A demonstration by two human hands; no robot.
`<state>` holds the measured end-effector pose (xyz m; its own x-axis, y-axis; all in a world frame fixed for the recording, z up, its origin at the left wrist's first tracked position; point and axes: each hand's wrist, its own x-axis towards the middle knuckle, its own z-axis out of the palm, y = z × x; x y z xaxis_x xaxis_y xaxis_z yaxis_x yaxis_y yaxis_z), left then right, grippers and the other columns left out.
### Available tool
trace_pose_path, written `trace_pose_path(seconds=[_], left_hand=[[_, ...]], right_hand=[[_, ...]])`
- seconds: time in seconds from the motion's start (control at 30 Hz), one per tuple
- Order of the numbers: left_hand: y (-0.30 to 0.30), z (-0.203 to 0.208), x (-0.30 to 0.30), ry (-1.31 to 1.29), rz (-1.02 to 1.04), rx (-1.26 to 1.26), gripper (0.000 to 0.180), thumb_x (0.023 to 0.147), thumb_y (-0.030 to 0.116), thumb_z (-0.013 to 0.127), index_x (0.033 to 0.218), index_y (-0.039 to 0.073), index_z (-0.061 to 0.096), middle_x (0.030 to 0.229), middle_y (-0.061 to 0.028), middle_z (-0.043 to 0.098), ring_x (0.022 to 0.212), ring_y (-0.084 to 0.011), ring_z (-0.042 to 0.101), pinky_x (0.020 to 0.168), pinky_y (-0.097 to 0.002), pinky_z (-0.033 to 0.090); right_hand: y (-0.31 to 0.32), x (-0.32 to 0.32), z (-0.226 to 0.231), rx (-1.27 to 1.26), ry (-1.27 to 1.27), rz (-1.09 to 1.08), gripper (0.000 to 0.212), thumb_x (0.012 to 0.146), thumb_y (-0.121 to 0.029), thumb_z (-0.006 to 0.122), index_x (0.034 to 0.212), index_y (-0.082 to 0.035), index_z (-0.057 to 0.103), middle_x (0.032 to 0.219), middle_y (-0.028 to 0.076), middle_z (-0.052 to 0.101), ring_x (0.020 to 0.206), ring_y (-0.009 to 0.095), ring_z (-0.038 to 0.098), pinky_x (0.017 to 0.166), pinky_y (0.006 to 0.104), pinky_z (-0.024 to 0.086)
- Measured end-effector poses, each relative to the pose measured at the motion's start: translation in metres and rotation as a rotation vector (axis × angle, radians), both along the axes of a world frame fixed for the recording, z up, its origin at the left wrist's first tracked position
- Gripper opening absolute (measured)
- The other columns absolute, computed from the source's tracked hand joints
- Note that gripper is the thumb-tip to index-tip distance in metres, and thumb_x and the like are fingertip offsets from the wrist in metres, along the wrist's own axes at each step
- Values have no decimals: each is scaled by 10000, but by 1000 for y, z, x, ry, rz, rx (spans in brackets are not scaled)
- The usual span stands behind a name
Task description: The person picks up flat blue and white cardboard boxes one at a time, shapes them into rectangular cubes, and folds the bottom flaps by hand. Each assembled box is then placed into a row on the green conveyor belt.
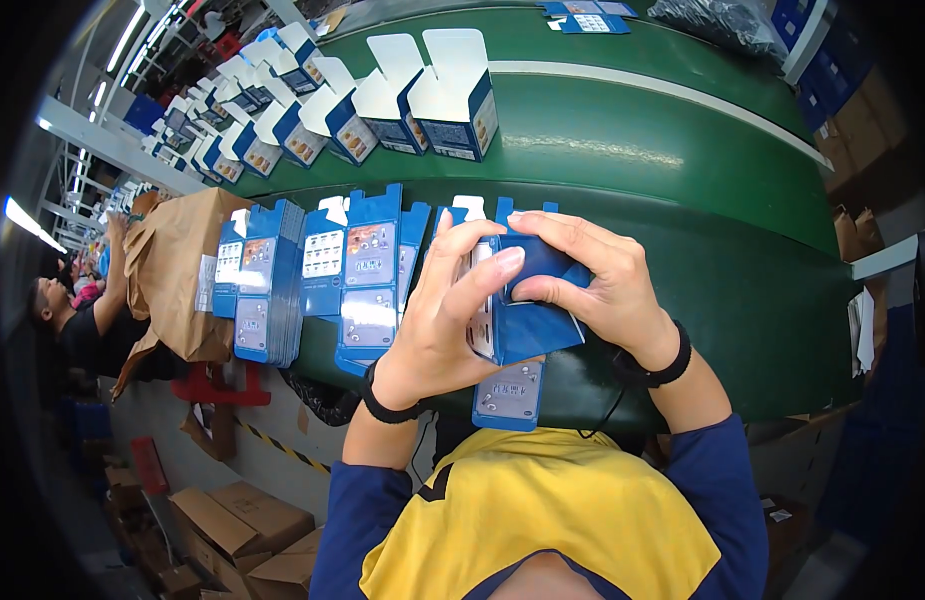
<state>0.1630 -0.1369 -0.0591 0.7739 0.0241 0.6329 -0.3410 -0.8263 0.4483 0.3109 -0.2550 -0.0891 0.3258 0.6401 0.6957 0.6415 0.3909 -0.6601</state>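
A partly folded blue carton (535,332) is between my hands above the near edge of the green bench. My left hand (437,320) wraps its left side, with the thumb and fingers at the upper edge. My right hand (604,278) pinches a blue flap at the top right, thumb below and fingers above. My palms hide part of the carton. Beneath it, a flat carton blank (509,393) lies on the bench. To the left are a loose pile of flat blanks (370,318) and a neater stack of blanks (269,325).
Rows of erected cartons (452,108) with raised white flaps stand on the green bench (672,222) at the far left. A brown paper sack (177,262) is beside the stack, with another person (92,325) beyond it. Open cardboard boxes (244,522) sit on the floor.
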Motion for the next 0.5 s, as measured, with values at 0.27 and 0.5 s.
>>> trace_pose_path(seconds=[0.27, 0.5], left_hand=[[-1, -9, -5, 50, -45, -230, 960, 524, 223, 885, 1324, 94, 370, 1231, -185, 489, 1149, -384, 483, 1057, -558, 255], [-4, -4, -4, 133, -61, -229, 1025, 544, 204, 868, 1388, 91, 297, 1329, -212, 418, 1235, -396, 416, 1060, -550, 250]], right_hand=[[-15, 15, 16, -158, 132, 386, 533, 765, -99, 706, 1267, -55, 533, 1250, 132, 569, 1131, 274, 563, 973, 340, 421], [-19, 9, 12, -38, 411, 469, 722, 868, -328, 613, 1427, -36, 262, 1338, 204, 465, 1192, 269, 502, 994, 353, 393]])
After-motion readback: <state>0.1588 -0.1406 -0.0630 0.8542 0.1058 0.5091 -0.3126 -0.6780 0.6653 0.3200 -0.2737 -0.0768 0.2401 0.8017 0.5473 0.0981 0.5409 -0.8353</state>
